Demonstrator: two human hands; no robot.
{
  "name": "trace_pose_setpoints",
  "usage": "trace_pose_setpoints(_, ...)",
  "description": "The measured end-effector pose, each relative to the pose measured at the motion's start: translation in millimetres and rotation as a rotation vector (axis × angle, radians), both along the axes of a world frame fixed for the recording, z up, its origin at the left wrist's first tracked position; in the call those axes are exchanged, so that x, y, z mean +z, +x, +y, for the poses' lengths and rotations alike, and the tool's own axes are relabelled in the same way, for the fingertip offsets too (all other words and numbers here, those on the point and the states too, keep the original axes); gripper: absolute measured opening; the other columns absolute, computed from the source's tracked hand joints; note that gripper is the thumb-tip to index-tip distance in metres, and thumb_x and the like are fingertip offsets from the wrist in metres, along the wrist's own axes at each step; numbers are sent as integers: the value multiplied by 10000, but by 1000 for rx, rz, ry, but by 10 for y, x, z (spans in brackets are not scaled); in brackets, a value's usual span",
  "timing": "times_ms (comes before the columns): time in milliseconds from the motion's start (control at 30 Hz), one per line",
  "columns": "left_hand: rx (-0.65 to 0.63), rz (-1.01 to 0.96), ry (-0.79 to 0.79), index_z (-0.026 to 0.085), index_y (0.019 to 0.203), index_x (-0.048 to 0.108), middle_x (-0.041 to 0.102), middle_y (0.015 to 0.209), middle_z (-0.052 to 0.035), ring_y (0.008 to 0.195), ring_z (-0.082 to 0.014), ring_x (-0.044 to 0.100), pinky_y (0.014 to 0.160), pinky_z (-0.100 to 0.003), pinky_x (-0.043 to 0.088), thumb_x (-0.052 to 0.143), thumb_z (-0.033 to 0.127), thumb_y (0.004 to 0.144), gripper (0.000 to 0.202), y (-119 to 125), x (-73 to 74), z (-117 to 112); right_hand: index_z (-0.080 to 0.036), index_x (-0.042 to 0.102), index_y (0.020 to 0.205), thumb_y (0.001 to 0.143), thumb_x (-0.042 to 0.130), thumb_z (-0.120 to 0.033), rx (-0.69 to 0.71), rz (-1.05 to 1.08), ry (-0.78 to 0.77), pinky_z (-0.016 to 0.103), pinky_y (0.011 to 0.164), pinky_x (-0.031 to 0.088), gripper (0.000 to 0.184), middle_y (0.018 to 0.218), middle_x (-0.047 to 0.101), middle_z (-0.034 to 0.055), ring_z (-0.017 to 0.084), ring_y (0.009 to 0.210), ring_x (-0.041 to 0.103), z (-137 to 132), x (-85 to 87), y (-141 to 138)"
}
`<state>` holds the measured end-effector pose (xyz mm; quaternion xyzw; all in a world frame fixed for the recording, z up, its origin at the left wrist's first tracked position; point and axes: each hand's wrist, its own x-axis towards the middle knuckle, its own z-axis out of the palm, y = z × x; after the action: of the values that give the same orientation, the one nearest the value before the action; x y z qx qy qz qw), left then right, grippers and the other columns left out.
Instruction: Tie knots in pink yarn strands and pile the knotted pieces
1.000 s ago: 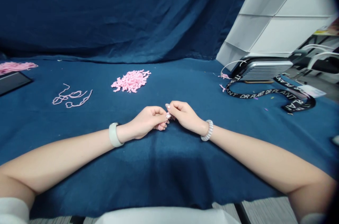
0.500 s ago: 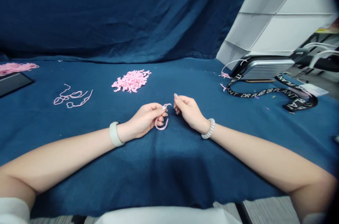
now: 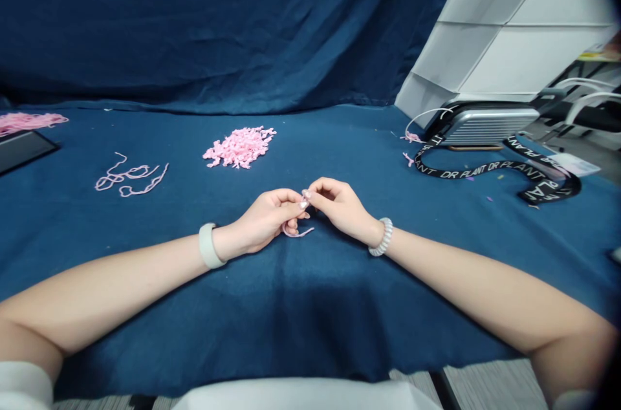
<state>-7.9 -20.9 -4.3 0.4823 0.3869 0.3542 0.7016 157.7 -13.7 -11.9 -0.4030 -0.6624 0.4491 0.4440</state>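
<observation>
A short pale pink piece of yarn is pinched in my left hand; one end hangs in a curve below the fingers. The fingertips of my right hand meet those of the left, closed in a pinch at the yarn's upper part. Fingers cover most of what lies between them. Beyond the hands a heap of small pink knotted yarn pieces rests on the dark blue cloth. Left of it lie loose, tangled lilac-pink strands.
At far left, a bundle of pink yarn lies behind a dark flat device. On the right sit a silver ribbed case and a black lettered strap, with small scraps around. A white panelled box stands behind them.
My right hand has moved left, and its fingertips now meet my left fingers at the yarn. The hanging end of the yarn has swung to the right.
</observation>
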Motion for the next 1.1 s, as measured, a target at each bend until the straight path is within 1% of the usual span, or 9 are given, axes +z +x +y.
trace_pose_setpoints(167,-18,7,2,116,741,585,518,427,34,402,-48,463,491,-184,446,691,266,713,186,-11,-15,9,-148,584,732,785,595,-309,16,16,8,243,632,422,170,689,574,-3,99,636,511,8,9,-2)
trace_pose_setpoints(233,-27,9,9,114,749,589,523,437,32,403,-50,466,478,-183,441,691,280,713,199,-19,-26,16,-152,609,823,795,582,-289,62,28,-22,248,663,444,143,756,610,10,104,673,544,11,22,-2)
trace_pose_setpoints(333,-47,22,24,111,758,590,530,456,30,414,-53,474,481,-188,441,684,297,723,212,-29,-42,23,-165,622,990,811,561,-262,111,6,-53,267,739,464,212,911,654,39,119,771,589,15,38,6)
trace_pose_setpoints(433,-73,48,49,105,753,590,531,462,27,421,-54,478,490,-190,433,671,302,737,214,-36,-52,27,-170,620,1056,818,546,-247,154,-15,-74,277,789,463,261,990,664,50,127,837,601,25,42,26)
trace_pose_setpoints(567,-90,84,68,97,774,601,536,465,22,430,-60,493,495,-191,421,663,313,745,227,-38,-50,28,-158,654,920,808,559,-259,209,-10,-71,264,760,457,179,893,671,35,124,795,595,36,40,53)
trace_pose_setpoints(633,-100,92,60,94,752,599,535,468,20,429,-55,488,490,-185,416,659,322,749,236,-36,-47,29,-147,639,809,806,561,-265,186,-18,-50,249,709,447,142,775,643,16,110,712,569,34,37,51)
trace_pose_setpoints(733,-113,92,57,96,715,587,526,468,24,422,-50,474,480,-180,415,655,331,752,247,-32,-44,31,-148,559,701,828,528,-274,125,-41,-2,231,646,416,181,660,552,-16,89,625,501,19,30,27)
trace_pose_setpoints(833,-113,89,56,106,710,577,518,464,28,420,-52,470,477,-182,416,656,337,748,247,-26,-43,31,-158,501,684,857,475,-298,74,-83,44,230,619,392,224,644,505,-22,87,604,462,-3,19,-2)
trace_pose_setpoints(1100,-74,84,29,114,691,564,511,461,23,407,-53,464,467,-186,412,669,316,725,230,-10,-9,19,-171,489,663,865,447,-397,-101,-180,112,243,588,366,306,621,503,-6,106,591,443,-14,-6,-2)
